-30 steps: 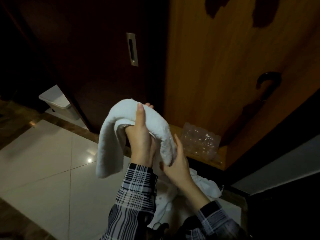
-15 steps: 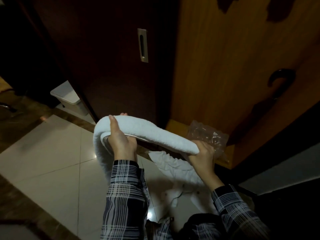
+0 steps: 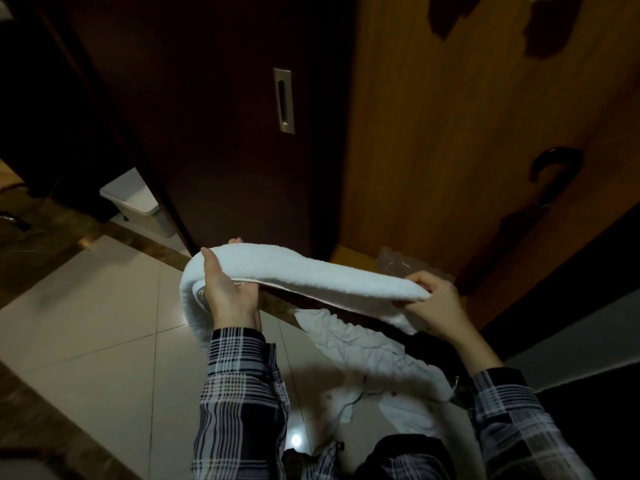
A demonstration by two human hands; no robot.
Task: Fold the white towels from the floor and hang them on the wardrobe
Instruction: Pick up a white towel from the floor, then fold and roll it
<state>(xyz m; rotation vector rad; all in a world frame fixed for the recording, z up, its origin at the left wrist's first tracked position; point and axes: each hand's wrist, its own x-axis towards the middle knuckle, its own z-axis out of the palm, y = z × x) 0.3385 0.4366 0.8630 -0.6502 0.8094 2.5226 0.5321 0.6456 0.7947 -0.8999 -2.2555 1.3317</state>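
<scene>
White towels held up: one [image 3: 311,275]
Crumpled white cloths on floor: one [image 3: 363,348]
Hands: two, left [image 3: 230,296], right [image 3: 436,306]
White bins: one [image 3: 138,202]
Recessed door handles: one [image 3: 284,100]
Clear plastic wrappers: one [image 3: 398,265]

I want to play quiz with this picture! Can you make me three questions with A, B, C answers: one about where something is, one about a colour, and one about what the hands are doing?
1. Where is the small bin?
A. On the floor left of the dark door
B. On a shelf
C. In the person's hand

2. What colour is the towel?
A. Blue
B. White
C. Red

3. What are the hands doing with the towel?
A. Both hold it
B. Only one holds it
C. Neither touches it

Answers:
1 A: the bin stands on the floor by the dark door.
2 B: it is plain white.
3 A: the left hand grips one end, the right hand the other.
</scene>
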